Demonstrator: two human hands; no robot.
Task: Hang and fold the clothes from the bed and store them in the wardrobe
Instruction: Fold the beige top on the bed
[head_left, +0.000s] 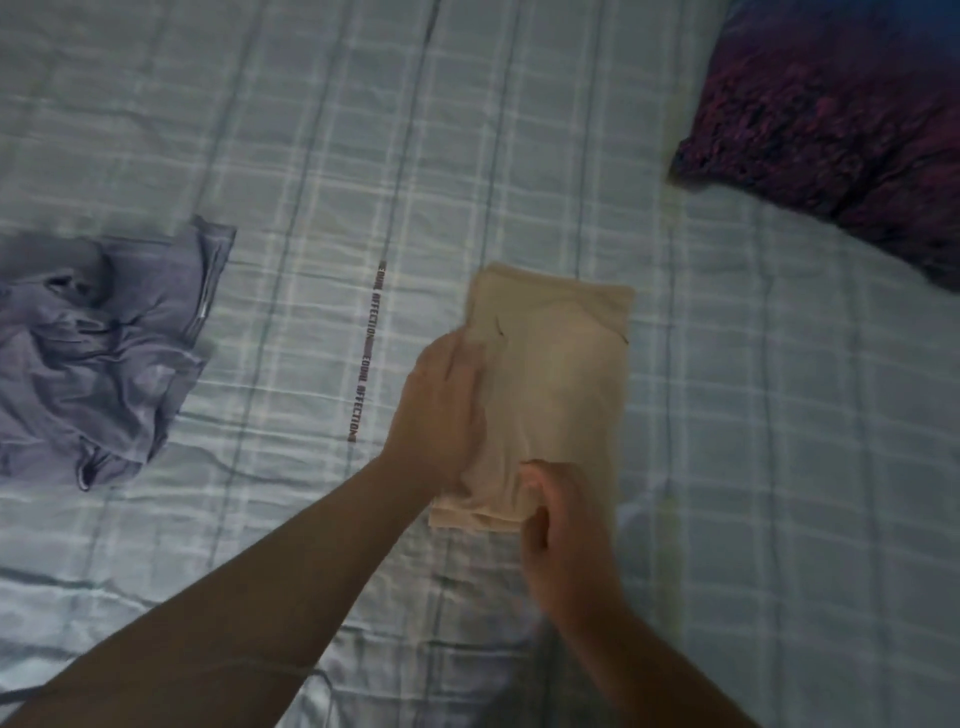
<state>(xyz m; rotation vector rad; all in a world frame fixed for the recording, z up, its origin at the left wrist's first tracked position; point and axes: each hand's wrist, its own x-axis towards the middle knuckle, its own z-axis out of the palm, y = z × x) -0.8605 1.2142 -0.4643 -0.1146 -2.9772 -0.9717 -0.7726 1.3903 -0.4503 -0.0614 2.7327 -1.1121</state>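
Folding of the cloth on the bed seems nearly done: it is pressed under the left hand, grip wide, and pinched by the right hand. One shirt is left crumpled.

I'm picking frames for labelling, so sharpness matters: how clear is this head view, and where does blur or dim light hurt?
Head view: dim, bluish light with no glare. The left hand and right hand are motion-blurred, with soft finger outlines. The folded beige garment smears at its edges. The plaid sheet has readable printed lettering, and its stripes bow from wide-angle distortion. The purple pillow is dark.
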